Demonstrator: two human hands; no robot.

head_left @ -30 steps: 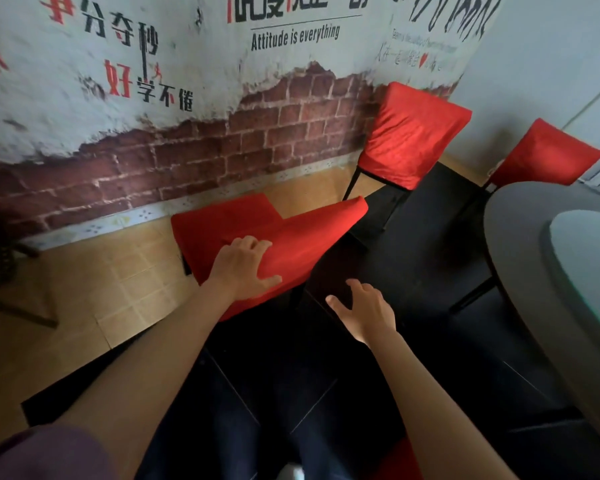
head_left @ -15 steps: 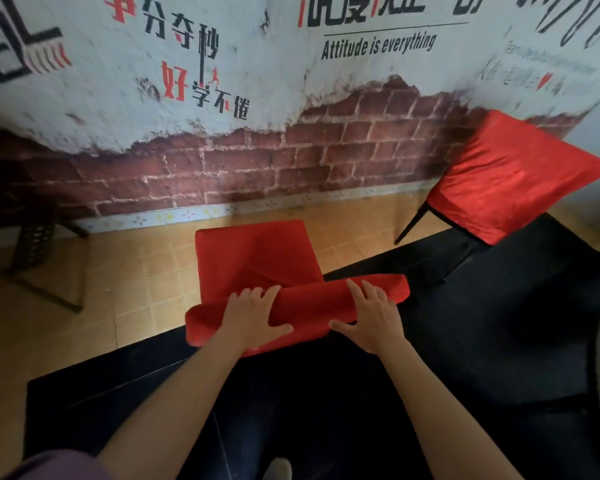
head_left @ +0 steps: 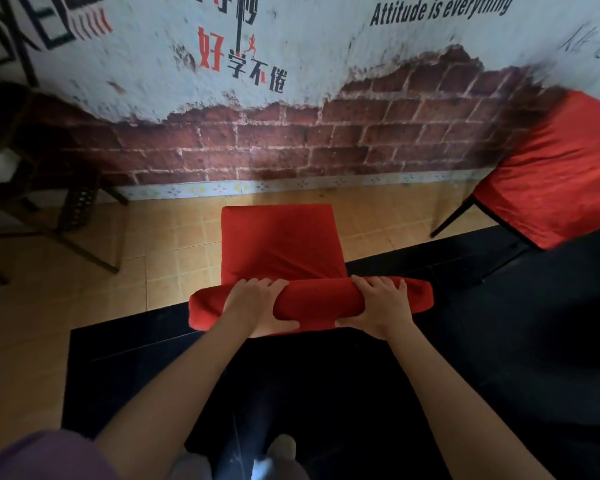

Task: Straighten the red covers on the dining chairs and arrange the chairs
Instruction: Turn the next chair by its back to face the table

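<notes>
head view: 2nd red-covered chair [head_left: 558, 174] right, dark stand [head_left: 49, 188] left

Both bare forearms reach forward and slightly inward from the bottom of the view, side by side. The left hand [head_left: 257, 304] is curled over the top, fingers bent forward and down, thumb stretched toward the right along the near side. The right hand [head_left: 378, 306] mirrors it, fingers hooked over, thumb pointing left. The hands stay apart, not touching.

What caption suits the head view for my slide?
Both hands, left hand and right hand, grip the red-covered chair back.
</notes>
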